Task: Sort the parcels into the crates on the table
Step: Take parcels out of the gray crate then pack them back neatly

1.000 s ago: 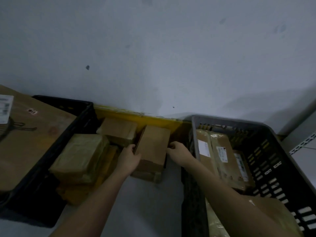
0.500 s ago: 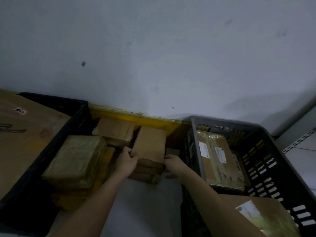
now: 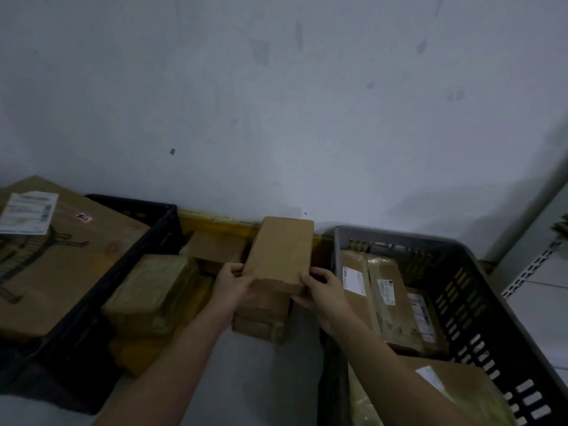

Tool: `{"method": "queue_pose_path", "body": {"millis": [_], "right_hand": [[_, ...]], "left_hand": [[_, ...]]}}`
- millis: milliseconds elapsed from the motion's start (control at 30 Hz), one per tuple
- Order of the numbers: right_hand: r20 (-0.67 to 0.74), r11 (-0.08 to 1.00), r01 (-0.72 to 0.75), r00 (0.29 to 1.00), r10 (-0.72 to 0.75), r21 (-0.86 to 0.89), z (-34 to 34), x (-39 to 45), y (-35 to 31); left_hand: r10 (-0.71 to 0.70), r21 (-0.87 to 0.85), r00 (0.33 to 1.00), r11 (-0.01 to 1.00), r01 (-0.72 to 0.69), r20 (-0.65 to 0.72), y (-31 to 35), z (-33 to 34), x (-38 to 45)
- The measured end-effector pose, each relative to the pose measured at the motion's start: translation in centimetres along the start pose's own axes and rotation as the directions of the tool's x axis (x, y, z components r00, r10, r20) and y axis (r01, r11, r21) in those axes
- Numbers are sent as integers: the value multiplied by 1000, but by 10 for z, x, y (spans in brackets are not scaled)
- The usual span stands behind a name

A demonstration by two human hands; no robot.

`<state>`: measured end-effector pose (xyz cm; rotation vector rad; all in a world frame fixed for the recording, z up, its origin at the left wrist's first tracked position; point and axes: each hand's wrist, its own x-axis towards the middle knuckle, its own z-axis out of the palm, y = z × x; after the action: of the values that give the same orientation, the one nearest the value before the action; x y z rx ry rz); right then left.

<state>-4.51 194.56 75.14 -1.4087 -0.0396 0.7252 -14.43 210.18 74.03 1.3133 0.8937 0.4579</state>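
1. a plain brown cardboard parcel (image 3: 281, 255), flat and oblong with sharp edges, is held up between the two crates, tilted so its broad face shows.
2. the left hand (image 3: 232, 282) grips the parcel's near left corner, fingers curled round the edge.
3. the right hand (image 3: 319, 289) grips its near right corner, thumb on top and fingers beneath.
4. right below the parcel sits a short stack of small cardboard boxes (image 3: 261, 318) on the pale table (image 3: 246, 379).
5. left of the parcel lies a blocky package (image 3: 153, 290) wrapped in glossy, wrinkled yellowish tape, on top of others like it.
6. further left of the parcel, a black plastic crate (image 3: 129, 259) holds a large flat cardboard box (image 3: 58, 259) with a white paper label on its far corner.
7. right of the parcel, a grey slotted plastic crate (image 3: 479, 290) holds several slim cardboard parcels with white labels (image 3: 390, 299), leaning side by side.
8. behind the parcel, a yellow strip (image 3: 215, 221) runs along the foot of a scuffed whitish wall (image 3: 276, 103).
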Motion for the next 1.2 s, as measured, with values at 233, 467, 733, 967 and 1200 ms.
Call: {"method": "queue_pose_path", "body": {"millis": [233,467,733,967,1200], "right_hand": [[17,992,122,992,-122,-25,-32,-27,-21],[86,783,563,823,-562,-264,-42,-57,-51],[354,347,771,577,-736,-535,-49,-82,-55],[33,552,578,708,-705,-601,-78,-59,-63],[96,817,519,854,-512,-252,-96,-52,-59]], "left_hand": [[432,523,902,765,-375,15,17,33,-40],[421,271,879,839,-472,226,52,83,-77],[224,-189,947,965,-183,230,66,99,-95],[183,-217,964,966,-139,194,62,83,-92],[166,-186,961,974,-126,221,58,83,-90]]}}
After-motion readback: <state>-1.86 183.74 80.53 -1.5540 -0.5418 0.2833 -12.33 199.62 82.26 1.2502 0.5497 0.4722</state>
